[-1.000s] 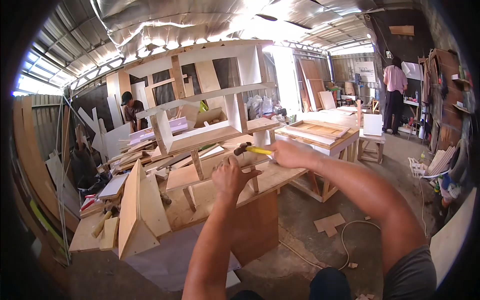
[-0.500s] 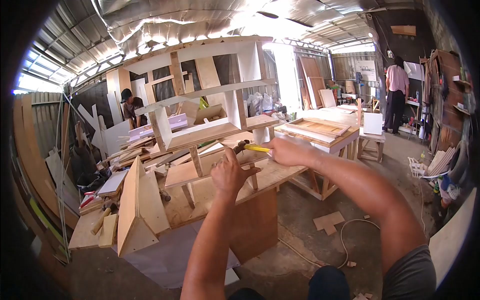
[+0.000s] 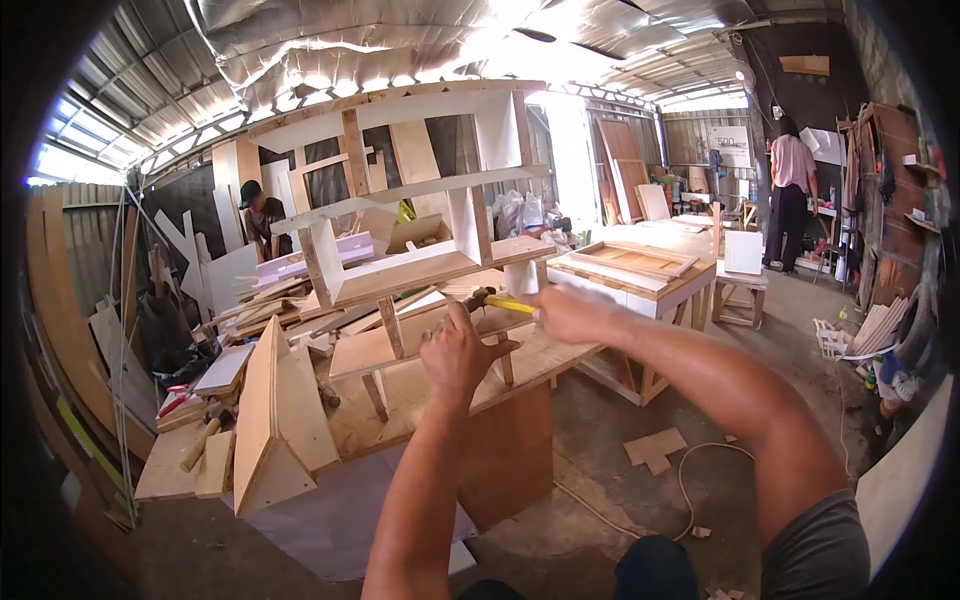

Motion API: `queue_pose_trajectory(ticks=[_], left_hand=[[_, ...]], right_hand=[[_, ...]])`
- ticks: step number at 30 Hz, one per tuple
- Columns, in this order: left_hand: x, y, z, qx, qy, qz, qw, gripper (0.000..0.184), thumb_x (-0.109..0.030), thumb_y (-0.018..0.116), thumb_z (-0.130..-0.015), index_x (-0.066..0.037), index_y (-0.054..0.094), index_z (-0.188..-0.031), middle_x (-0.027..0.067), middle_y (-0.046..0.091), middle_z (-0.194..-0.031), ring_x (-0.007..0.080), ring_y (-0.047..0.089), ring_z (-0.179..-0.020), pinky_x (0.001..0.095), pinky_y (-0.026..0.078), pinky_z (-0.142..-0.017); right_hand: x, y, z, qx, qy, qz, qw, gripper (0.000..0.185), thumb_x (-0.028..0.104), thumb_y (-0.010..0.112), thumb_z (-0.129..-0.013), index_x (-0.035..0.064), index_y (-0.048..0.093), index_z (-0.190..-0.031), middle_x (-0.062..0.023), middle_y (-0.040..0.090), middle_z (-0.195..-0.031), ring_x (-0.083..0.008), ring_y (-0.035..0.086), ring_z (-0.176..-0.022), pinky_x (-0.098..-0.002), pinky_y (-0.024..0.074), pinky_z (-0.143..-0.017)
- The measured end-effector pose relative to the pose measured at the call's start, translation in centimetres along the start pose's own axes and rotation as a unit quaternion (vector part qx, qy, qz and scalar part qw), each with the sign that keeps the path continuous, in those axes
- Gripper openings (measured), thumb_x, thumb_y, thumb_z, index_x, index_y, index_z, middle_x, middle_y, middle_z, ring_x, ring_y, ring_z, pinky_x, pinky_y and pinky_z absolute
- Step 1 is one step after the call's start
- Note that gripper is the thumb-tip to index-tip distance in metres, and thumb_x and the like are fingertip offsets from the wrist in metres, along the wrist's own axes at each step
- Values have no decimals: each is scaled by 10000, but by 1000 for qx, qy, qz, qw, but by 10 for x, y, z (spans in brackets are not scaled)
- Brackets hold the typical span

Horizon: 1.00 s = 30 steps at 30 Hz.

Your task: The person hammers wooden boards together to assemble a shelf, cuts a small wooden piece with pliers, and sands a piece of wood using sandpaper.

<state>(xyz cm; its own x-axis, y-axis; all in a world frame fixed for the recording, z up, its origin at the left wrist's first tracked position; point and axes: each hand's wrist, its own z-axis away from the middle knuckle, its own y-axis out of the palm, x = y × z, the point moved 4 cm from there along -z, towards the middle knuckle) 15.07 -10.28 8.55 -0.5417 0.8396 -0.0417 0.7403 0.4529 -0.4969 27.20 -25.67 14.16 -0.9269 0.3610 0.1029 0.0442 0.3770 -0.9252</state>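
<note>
My right hand (image 3: 568, 314) is wrapped around the yellow handle of a hammer (image 3: 512, 303). The hammer's dark head is just right of my left index finger, over a low wooden frame (image 3: 365, 352). My left hand (image 3: 458, 352) grips this frame, fingers bent over it and thumb stretched to the right. Whether a nail sits under the hammer head is too small to tell. The frame's short uprights stand on a wooden workbench (image 3: 425, 400). Behind it rises a large shelf unit (image 3: 420, 277) with white inner faces.
An angled plywood piece (image 3: 268, 420) and a second hammer (image 3: 203, 443) lie at the bench's left. Scrap wood (image 3: 280, 298) is piled behind. A cable (image 3: 690, 470) crosses the floor. One person (image 3: 264, 220) bends at the left rear; another (image 3: 792, 190) stands far right.
The hammer and my right hand have dropped slightly, the handle now tilting down toward my right hand. My left hand stays in place. The camera view has shifted a little.
</note>
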Motion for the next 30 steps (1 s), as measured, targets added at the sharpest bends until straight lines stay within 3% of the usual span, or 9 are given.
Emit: queue_pose_trajectory(ticks=[2, 5, 8, 12, 15, 18, 21, 24, 30], left_hand=[[0, -3, 0, -3, 4, -8, 1000, 1078, -814, 873, -545, -15, 532, -1184, 73, 733, -866, 249, 759, -714, 405, 598, -641], [-1, -3, -2, 18, -9, 1, 1000, 1086, -820, 870, -540, -16, 531, -1186, 78, 725, -882, 258, 762, -732, 401, 606, -623], [2, 1, -2, 25, -11, 9, 1000, 1104, -829, 866, -532, -14, 529, -1196, 86, 715, -899, 264, 765, -749, 400, 614, -606], [3, -2, -1, -30, 2, 0, 1000, 1110, -835, 865, -526, -9, 540, -1193, 109, 712, -917, 270, 761, -728, 387, 616, -587], [1, -7, 0, 7, -17, 4, 1000, 1050, -861, 838, -543, 1, 609, -1099, 131, 722, -926, 290, 766, -823, 438, 638, -734], [2, -2, 8, -62, 76, -78, 992, 991, -891, 796, -576, 1, 681, -991, 148, 744, -964, 337, 749, -966, 520, 591, -923], [0, -12, 19, -64, 41, -81, 994, 961, -912, 759, -607, -13, 734, -947, 140, 764, -1007, 367, 708, -1087, 554, 527, -1006], [0, -9, 15, 48, -10, -42, 998, 988, -905, 778, -598, -24, 750, -1047, 161, 787, -1091, 408, 688, -1193, 550, 522, -1010], [-1, -12, 15, 17, 7, -72, 997, 988, -917, 767, -592, -23, 753, -1013, 146, 789, -1053, 371, 705, -1133, 506, 543, -927]], right_hand=[[18, -34, 6, 70, 48, -56, 995, 470, 273, 500, -1090, 271, 551, -1558, -229, 749, -1146, -401, 740, -1051, -532, 574, -974], [20, -28, 11, 5, 64, -49, 997, 429, 266, 505, -1084, 234, 626, -1494, -231, 752, -1113, -383, 747, -1026, -514, 577, -929], [-3, -6, -7, 22, 1, -31, 999, 415, 265, 506, -1081, 241, 652, -1469, -224, 753, -1080, -381, 750, -983, -505, 574, -891], [6, -22, -2, -31, -18, -141, 989, 453, 180, 579, -1027, 211, 652, -1473, -253, 737, -908, -361, 726, -800, -483, 553, -776], [0, -16, -5, -46, -20, -124, 991, 459, 182, 576, -1028, 230, 648, -1479, -240, 736, -882, -356, 725, -794, -481, 552, -776], [0, -16, -1, -26, -2, -111, 994, 457, 185, 571, -1031, 246, 652, -1476, -221, 740, -869, -343, 727, -779, -474, 557, -766], [-1, -16, 1, -24, 12, -99, 995, 448, 191, 564, -1036, 244, 658, -1470, -216, 737, -848, -327, 724, -747, -472, 564, -753], [-10, -5, -9, -26, -19, -94, 995, 452, 194, 556, -1038, 235, 650, -1478, -211, 741, -844, -319, 729, -732, -480, 574, -748], [5, -20, 2, 13, 28, -42, 999, 467, 255, 524, -1080, 284, 579, -1542, -222, 761, -1002, -346, 753, -914, -473, 571, -847]])
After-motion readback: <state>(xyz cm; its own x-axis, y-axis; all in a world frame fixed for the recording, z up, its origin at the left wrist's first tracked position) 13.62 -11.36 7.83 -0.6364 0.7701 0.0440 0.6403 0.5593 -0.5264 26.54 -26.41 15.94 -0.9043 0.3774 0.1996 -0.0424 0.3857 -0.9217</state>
